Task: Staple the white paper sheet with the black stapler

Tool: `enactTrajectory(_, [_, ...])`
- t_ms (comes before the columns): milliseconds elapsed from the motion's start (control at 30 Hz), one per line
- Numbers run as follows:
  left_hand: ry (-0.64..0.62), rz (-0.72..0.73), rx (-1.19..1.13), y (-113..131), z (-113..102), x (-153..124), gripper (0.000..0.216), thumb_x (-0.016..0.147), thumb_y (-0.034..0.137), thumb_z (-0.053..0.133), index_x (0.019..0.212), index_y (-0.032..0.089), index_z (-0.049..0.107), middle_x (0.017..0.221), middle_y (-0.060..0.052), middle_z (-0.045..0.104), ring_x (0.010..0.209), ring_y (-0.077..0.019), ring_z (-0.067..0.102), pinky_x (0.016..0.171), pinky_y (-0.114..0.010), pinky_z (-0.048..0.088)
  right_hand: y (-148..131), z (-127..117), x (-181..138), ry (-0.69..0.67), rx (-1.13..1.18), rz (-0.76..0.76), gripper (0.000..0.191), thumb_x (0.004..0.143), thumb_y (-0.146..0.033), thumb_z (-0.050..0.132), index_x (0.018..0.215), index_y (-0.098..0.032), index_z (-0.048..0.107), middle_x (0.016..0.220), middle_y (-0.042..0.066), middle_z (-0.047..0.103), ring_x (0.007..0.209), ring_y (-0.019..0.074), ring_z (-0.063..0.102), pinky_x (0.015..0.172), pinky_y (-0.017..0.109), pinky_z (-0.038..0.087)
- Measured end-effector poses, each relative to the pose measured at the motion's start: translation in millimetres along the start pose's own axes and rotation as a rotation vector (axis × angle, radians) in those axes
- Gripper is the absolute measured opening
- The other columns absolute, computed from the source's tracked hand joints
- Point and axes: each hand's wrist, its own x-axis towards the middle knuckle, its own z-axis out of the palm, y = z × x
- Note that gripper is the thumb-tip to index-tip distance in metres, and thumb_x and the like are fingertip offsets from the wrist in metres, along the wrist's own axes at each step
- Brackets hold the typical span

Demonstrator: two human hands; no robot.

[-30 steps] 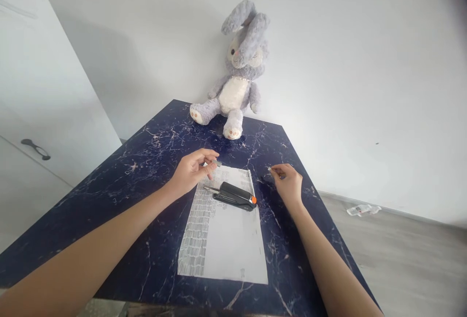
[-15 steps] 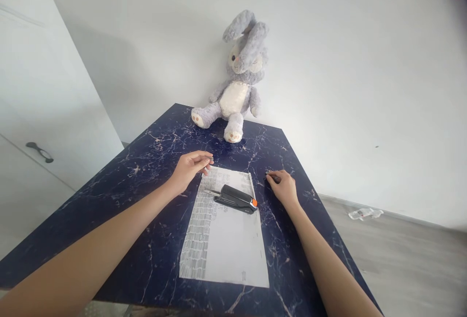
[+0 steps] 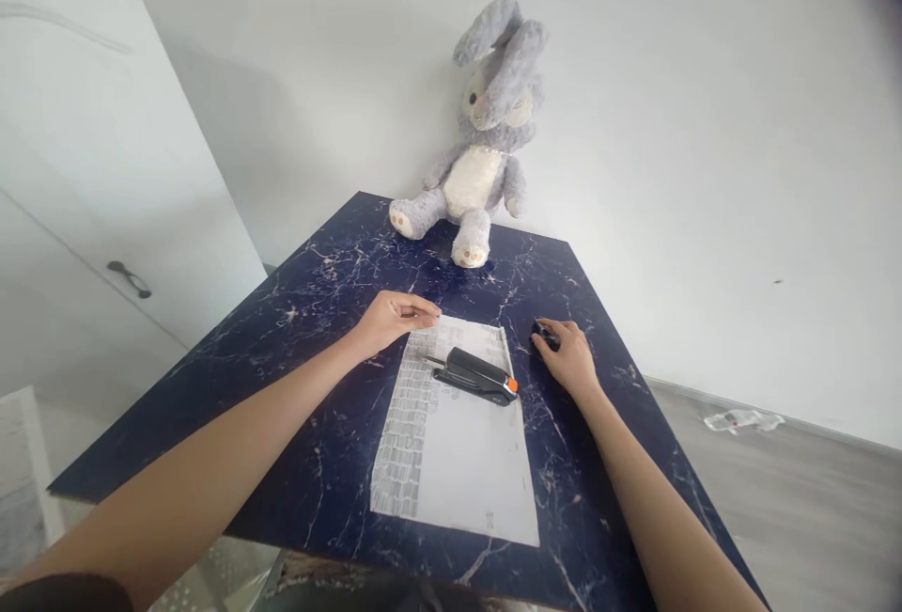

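Observation:
My left hand (image 3: 396,319) is closed in a pinch by the top edge of a printed sheet of paper (image 3: 479,471). Whatever sits between those fingertips is too small to make out. My right hand (image 3: 567,354) rests on the table right of the paper, its fingers closed around a small dark object (image 3: 542,332), mostly hidden by them. Between both hands a black stapler (image 3: 476,375) with an orange end lies across the upper part of the paper. A thin metal piece (image 3: 431,360) sticks out of its left end.
A grey plush rabbit (image 3: 479,175) sits at the back of the dark blue marbled table (image 3: 310,311), against the wall. At left stands a white cabinet (image 3: 127,170) with a dark handle. Clear plastic packaging (image 3: 743,420) lies on the floor at right.
The view has shifted, so the table and its things appear farther right. My left hand has lowered, its fingertips now by the paper's top edge. My right hand keeps its grip beside the paper.

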Motion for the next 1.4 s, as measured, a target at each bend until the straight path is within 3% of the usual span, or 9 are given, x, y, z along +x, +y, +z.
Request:
enactTrajectory(100, [-0.02,0.02,0.054,-4,-2,1,0.032,0.074,0.037,0.085,0.096,0.015,0.079,0.098,-0.01,0.078,0.089,-0.022,0.075,0.085,-0.035,0.06,3,2,1,-0.014,-0.006,0.008,0.043,0.088,-0.045,0.058,0.121,-0.02,0.07,0.104,0.01,0.061,0.094,0.0259,0.059,0.093,0.042,0.048])
enactTrajectory(300, [0.004,0.017,0.044,-3,1,1,0.031,0.077,0.04,0.082,0.094,0.014,0.079,0.088,-0.009,0.078,0.075,-0.0187,0.073,0.069,-0.029,0.061,5,9,2,-0.024,-0.106,-0.053,0.049,0.093,-0.044,0.049,0.136,-0.023,0.063,0.112,0.012,0.057,0.107,0.0301,0.054,0.104,0.049,0.042])
enactTrajectory(400, [-0.026,0.003,0.065,0,2,-1,0.028,0.077,0.038,0.082,0.093,0.016,0.081,0.089,-0.009,0.079,0.079,-0.0198,0.074,0.077,-0.031,0.061,4,10,2,-0.026,-0.112,-0.06,0.052,0.095,-0.043,0.048,0.143,-0.024,0.056,0.114,0.012,0.056,0.11,0.0305,0.053,0.104,0.05,0.041])
enactTrajectory(533, [-0.084,-0.038,0.091,2,1,-2,0.03,0.072,0.037,0.086,0.094,0.017,0.082,0.094,-0.008,0.08,0.088,-0.0239,0.076,0.087,-0.035,0.061,3,8,1,-0.031,-0.086,-0.048,0.049,0.094,-0.044,0.049,0.137,-0.024,0.06,0.113,0.011,0.056,0.109,0.0305,0.053,0.103,0.049,0.043])
enactTrajectory(1167, [-0.098,-0.016,0.288,7,-8,-2,0.037,0.076,0.046,0.08,0.098,0.017,0.077,0.099,-0.008,0.077,0.091,-0.0232,0.073,0.092,-0.038,0.058,-7,-3,1,0.024,0.087,0.038,0.047,0.086,-0.031,0.054,0.131,-0.021,0.051,0.109,0.01,0.059,0.108,0.029,0.054,0.098,0.046,0.046])
enactTrajectory(1267, [-0.196,0.016,0.469,9,-10,-4,0.034,0.084,0.047,0.072,0.101,0.018,0.074,0.102,-0.007,0.075,0.083,-0.0191,0.068,0.084,-0.034,0.056,-8,-5,1,0.015,0.073,0.037,0.044,0.086,-0.027,0.053,0.129,-0.022,0.053,0.109,0.01,0.059,0.106,0.0286,0.055,0.099,0.046,0.046])
enactTrajectory(1400, [-0.418,-0.013,0.614,20,-15,-11,0.032,0.093,0.047,0.06,0.108,0.021,0.07,0.107,-0.006,0.07,0.081,-0.0171,0.062,0.075,-0.028,0.05,-5,-2,1,0.008,0.064,0.021,0.041,0.085,-0.025,0.051,0.126,-0.023,0.057,0.108,0.009,0.059,0.105,0.0283,0.055,0.099,0.046,0.046])
